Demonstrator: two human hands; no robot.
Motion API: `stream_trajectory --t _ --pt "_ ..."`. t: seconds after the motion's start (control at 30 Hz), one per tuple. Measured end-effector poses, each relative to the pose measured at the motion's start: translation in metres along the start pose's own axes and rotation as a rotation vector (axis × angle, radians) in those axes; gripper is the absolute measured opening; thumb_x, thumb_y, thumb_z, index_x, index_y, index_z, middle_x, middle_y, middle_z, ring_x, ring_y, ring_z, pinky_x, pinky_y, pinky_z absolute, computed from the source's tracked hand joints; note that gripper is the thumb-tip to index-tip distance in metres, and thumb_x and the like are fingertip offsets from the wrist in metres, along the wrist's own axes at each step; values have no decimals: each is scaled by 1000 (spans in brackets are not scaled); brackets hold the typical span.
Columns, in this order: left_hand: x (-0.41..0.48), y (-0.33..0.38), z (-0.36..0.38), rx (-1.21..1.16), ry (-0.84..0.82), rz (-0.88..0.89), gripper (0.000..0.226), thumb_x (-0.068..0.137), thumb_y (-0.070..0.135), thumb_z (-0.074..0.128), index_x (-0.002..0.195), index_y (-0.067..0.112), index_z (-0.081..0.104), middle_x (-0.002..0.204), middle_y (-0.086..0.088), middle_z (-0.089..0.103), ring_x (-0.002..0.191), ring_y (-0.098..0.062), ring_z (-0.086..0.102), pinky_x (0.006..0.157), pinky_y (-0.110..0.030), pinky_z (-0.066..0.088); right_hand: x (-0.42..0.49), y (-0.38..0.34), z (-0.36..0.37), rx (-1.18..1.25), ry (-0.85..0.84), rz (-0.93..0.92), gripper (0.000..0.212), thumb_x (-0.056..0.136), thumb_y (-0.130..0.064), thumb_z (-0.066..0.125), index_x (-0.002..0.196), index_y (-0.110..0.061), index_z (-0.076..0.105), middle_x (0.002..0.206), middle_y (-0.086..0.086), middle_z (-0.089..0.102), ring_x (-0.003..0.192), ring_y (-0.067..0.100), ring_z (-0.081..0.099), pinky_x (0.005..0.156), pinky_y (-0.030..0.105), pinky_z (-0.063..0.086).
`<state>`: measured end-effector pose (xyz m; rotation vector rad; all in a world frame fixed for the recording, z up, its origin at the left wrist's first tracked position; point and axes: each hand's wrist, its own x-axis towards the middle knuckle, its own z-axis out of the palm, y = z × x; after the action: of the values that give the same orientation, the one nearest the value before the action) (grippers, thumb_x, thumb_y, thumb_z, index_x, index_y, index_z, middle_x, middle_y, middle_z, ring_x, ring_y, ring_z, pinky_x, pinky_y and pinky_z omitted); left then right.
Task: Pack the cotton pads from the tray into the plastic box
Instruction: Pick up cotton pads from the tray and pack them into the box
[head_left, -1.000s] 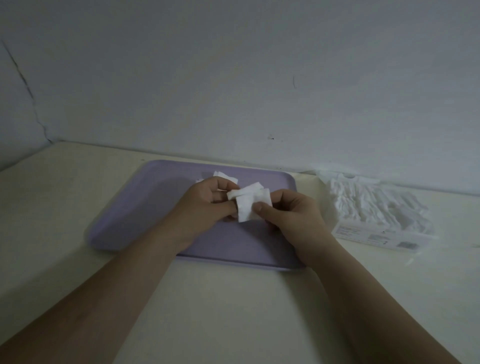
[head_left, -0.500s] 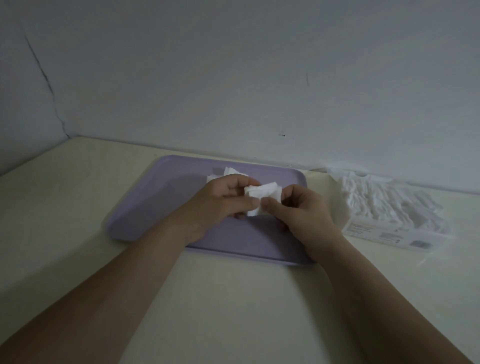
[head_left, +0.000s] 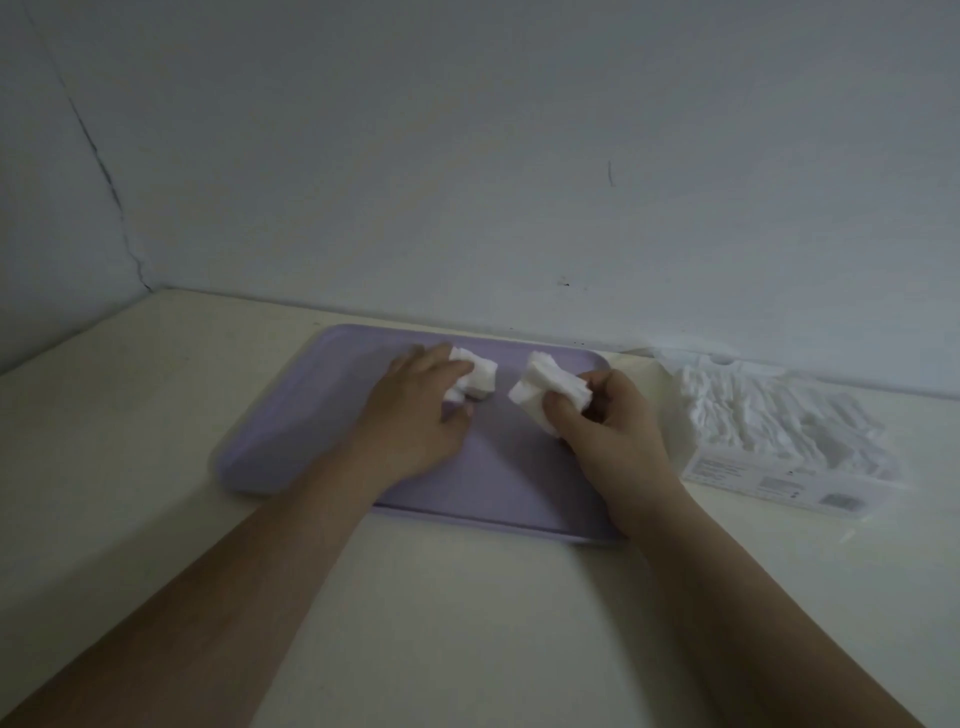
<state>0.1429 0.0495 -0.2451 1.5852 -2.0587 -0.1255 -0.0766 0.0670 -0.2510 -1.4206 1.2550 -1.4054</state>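
Observation:
A lilac tray (head_left: 291, 441) lies on the cream table in front of me. My right hand (head_left: 613, 431) pinches a small stack of white cotton pads (head_left: 545, 389) over the tray's right half. My left hand (head_left: 421, 410) rests over the tray's far middle, its fingers on a second clump of white cotton pads (head_left: 480, 376) that lies on the tray. To the right of the tray stands the clear plastic box (head_left: 779, 467), filled with many white pads.
The wall runs close behind the tray and box, with a corner at the far left. Loose clear plastic (head_left: 670, 358) sticks up at the box's far left edge. Bare table stretches in front of the tray.
The hands were together on one bunch of pads; now they have parted. The right hand carries its stack rightwards, and the left hand has gone back onto the pads on the tray.

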Motion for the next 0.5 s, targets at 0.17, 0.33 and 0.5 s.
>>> stream_trajectory --t 0.17,0.33,0.5 --pt "-3 2 8 -115 -84 9 29 100 32 57 121 19 73 127 -7 72 119 -27 64 102 -43 49 3 1 -1 -39 98 -16 15 93 -23 71 94 -25 56 89 0 66 66 -3 56 60 10 45" --pt "-4 6 3 -199 -14 -83 20 84 46 69 90 28 67 89 5 73 85 -18 66 79 -41 56 1 0 -1 25 54 21 15 92 -20 73 99 -22 60 98 9 73 80 11 64 77 32 54" --pt "-1 8 -2 -204 -69 -166 70 79 39 79 143 39 49 121 11 70 120 -21 62 103 -46 49 1 1 -1 96 -10 68 26 79 -30 74 99 -20 61 99 10 74 85 16 67 78 41 55"
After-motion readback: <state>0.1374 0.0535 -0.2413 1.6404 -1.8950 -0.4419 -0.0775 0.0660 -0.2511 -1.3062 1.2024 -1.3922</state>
